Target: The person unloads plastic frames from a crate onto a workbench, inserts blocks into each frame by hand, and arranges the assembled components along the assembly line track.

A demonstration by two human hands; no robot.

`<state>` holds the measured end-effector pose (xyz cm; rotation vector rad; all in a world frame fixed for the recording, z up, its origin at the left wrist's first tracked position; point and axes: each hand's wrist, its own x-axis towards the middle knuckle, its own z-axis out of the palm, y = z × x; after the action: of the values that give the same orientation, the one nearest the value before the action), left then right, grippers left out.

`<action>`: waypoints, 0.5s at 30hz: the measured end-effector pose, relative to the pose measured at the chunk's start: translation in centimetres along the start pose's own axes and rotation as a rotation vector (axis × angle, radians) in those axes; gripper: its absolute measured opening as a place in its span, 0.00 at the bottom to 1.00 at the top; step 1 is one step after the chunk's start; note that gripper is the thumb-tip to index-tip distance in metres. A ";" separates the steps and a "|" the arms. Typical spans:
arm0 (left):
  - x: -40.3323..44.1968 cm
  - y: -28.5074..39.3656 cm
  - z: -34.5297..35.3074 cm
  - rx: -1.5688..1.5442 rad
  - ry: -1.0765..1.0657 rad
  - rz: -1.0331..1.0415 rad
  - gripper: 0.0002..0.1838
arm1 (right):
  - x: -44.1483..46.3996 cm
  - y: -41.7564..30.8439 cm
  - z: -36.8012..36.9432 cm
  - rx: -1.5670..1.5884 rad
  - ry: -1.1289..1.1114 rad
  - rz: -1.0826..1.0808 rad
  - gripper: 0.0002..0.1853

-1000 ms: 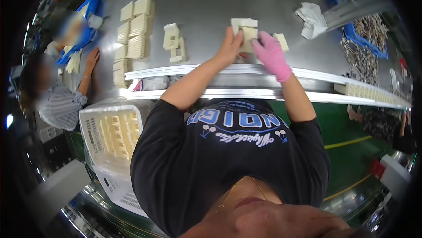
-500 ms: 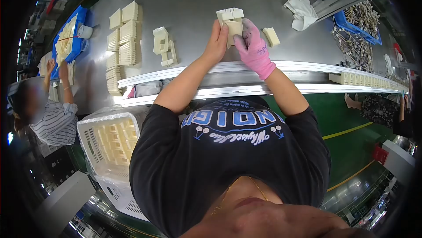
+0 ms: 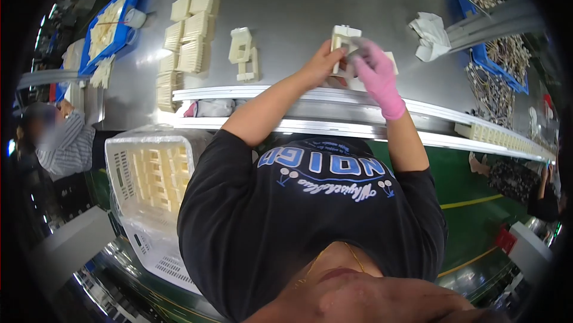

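My bare left hand [image 3: 322, 65] is closed around a cream plastic housing [image 3: 347, 31], held upright above the metal table with its frame opening showing. Just right of it is my right hand [image 3: 379, 78], in a pink glove with greyish fingertips. Those fingers are smeared by motion at the housing's right side, so their grip is unclear. A small cream block [image 3: 391, 62] lies on the table, partly hidden behind the glove. Farther left, another cream housing [image 3: 241, 45] rests on the tabletop with a cream bracket [image 3: 254, 65] against it.
Stacks of ribbed cream parts [image 3: 194, 28] stand at the left. Beyond are a blue bin [image 3: 89, 45] and a white cup [image 3: 135, 18]. A white cloth [image 3: 431, 36] and cable bundles [image 3: 495, 84] lie right. Metal rails [image 3: 286, 122] edge the table; a white crate [image 3: 113, 168] stands below left.
The view has shifted, moving the table items rightward in it. The housing's opening now shows where a cream surface was visible. My gloved fingers have moved to its right side. The co-worker's arms have drawn back.
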<state>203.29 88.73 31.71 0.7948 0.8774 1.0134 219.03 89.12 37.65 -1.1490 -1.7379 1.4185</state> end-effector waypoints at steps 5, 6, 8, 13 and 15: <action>-1.6 2.1 0.7 0.103 -0.349 -0.132 0.22 | 0.0 0.1 -1.1 -0.075 0.031 -0.417 0.36; -2.1 2.7 1.0 0.146 -0.455 -0.173 0.22 | -0.4 -0.1 -1.4 0.033 -0.070 -0.351 0.38; -3.0 4.9 0.7 0.312 -0.435 -0.230 0.22 | -1.6 -0.9 -2.7 -0.062 -0.124 -0.187 0.35; 1.2 5.4 -11.1 1.212 0.296 0.244 0.21 | -6.5 0.1 -8.2 -0.576 -0.008 0.334 0.21; 1.3 6.6 -15.6 1.548 0.674 0.157 0.21 | -8.6 0.6 -10.3 -0.828 0.119 0.388 0.19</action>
<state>187.32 94.43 30.48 1.8456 2.2837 0.5626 231.86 85.95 40.10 -2.0395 -2.1576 0.7661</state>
